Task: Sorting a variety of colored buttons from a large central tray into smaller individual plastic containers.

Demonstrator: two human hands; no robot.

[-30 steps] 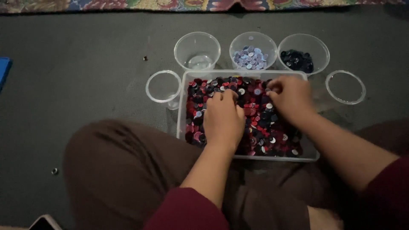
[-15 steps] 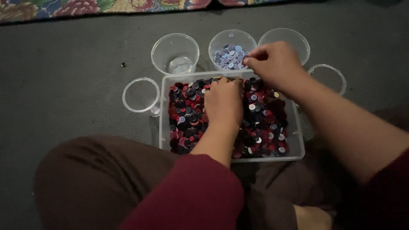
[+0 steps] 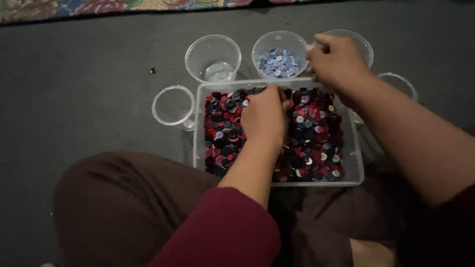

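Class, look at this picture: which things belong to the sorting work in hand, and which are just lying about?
In use:
- left hand, resting in the clear tray of mixed buttons
- right hand, over the far right cup
- cup of pale blue buttons

Lying about:
- patterned rug
- small dark speck on the grey floor

I see a dark grey floor mat [image 3: 89, 64] w/ a patterned, multi-colour rug edge [image 3: 74, 7] along the top. Light's dim, no walls or furniture in view.
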